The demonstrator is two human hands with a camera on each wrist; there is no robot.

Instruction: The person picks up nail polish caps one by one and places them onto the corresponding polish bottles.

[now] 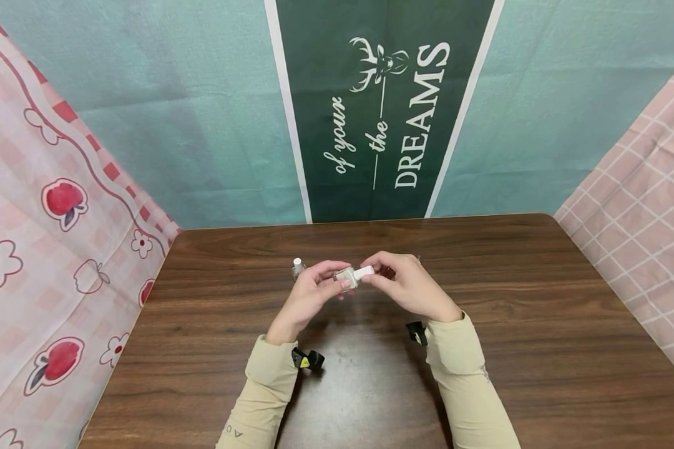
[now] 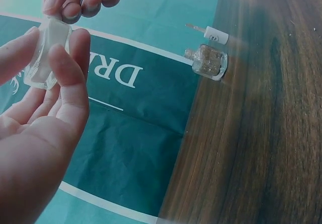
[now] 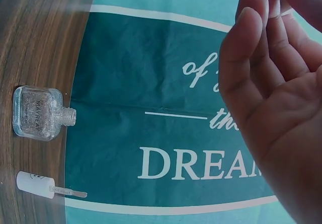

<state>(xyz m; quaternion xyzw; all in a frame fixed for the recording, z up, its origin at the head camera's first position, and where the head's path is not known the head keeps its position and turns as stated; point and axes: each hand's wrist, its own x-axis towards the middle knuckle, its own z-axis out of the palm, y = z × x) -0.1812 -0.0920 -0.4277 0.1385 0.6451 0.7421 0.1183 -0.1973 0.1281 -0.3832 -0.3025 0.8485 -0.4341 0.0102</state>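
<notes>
Over the middle of the table, my left hand (image 1: 307, 297) grips a small clear nail polish bottle (image 1: 346, 278), thumb on one side and fingers on the other. My right hand (image 1: 407, 284) pinches its white cap (image 1: 364, 272); cap and bottle meet, though whether the cap is screwed tight cannot be told. Beyond the right hand, an uncapped glitter nail polish bottle (image 3: 37, 113) stands upright. Beside it a white brush cap (image 3: 35, 184) stands with its brush pointing up. Both are mostly hidden by the right hand in the head view.
Another nail polish bottle (image 1: 298, 270) with a white cap stands just beyond the left hand, partly covered by it. The brown wooden table (image 1: 539, 312) ends at a printed green cloth (image 1: 371, 199) hanging behind. Patterned pink cloths (image 1: 657, 174) hang at both sides.
</notes>
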